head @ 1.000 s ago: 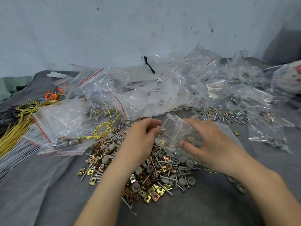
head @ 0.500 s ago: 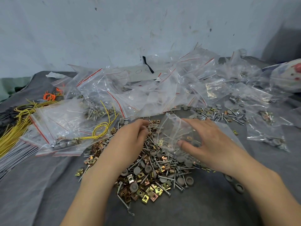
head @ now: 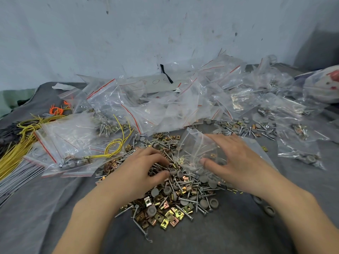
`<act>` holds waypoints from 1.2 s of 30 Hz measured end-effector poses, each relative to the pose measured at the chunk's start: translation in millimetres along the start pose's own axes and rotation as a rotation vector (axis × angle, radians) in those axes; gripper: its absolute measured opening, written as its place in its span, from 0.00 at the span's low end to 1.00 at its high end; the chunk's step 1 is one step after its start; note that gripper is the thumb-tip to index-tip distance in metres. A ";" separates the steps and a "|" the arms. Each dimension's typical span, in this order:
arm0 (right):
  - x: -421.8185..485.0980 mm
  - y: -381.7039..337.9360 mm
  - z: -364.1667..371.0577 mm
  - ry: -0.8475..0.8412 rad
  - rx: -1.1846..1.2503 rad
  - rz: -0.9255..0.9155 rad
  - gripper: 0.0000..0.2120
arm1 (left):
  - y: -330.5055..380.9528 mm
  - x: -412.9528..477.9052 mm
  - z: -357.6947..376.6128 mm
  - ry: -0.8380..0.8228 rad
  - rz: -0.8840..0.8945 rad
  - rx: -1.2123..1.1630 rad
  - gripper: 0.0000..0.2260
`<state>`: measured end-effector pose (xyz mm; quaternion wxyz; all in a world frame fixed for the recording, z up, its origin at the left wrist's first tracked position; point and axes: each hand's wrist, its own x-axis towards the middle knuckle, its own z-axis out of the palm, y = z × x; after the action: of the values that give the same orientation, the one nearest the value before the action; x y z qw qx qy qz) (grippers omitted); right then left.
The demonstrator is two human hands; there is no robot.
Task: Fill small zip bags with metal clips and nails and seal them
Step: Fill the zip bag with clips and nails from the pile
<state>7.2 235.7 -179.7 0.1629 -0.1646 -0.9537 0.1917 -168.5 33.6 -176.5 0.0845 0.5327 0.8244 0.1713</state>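
Head view: a clear bag (head: 197, 147) is being held by the right hand (head: 236, 165) over the right side of the pile (head: 170, 202), with its open mouth turned to the left. The bag is being pinched between the thumb on its near side and the fingers spread over its far side. The left hand (head: 139, 173) is being pressed into the pile's left side, fingers curled down and thumb drawn in toward them; nails (head: 185, 200) are apparently being clamped between them, though the tips are partly buried. Brass clips (head: 168, 216) and grey caps (head: 155, 192) are being mixed with the nails on the grey cloth (head: 238, 231). Filled bags (head: 73, 142) and yellow wires (head: 16, 153) are lying to the left, and empty bags (head: 165, 103) are being heaped at the far side.
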 end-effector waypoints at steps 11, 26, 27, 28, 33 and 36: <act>-0.7 3.5 -0.9 -0.001 0.004 -0.002 0.35 | -2.8 10.5 -4.7 0.023 -0.095 0.046 0.10; -0.5 7.0 0.9 0.002 -0.007 -0.011 0.35 | -0.4 2.4 -0.5 0.110 -0.160 -0.020 0.05; -0.5 7.3 1.0 0.002 -0.006 -0.012 0.35 | -0.6 1.8 -0.9 0.131 -0.165 -0.034 0.04; -0.2 7.3 1.2 0.002 -0.004 -0.013 0.35 | -0.9 1.2 -1.6 0.149 -0.169 -0.046 0.04; 0.7 6.8 2.8 0.000 -0.017 -0.004 0.34 | -3.1 -0.8 -3.7 0.187 -0.191 -0.125 0.03; 0.9 6.7 3.5 -0.006 -0.016 -0.010 0.34 | -7.2 -0.4 -2.6 0.181 -0.183 -0.121 0.05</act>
<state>6.7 240.8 -185.3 0.1598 -0.1605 -0.9565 0.1837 -175.3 30.0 -176.7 0.0570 0.4314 0.8620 0.2598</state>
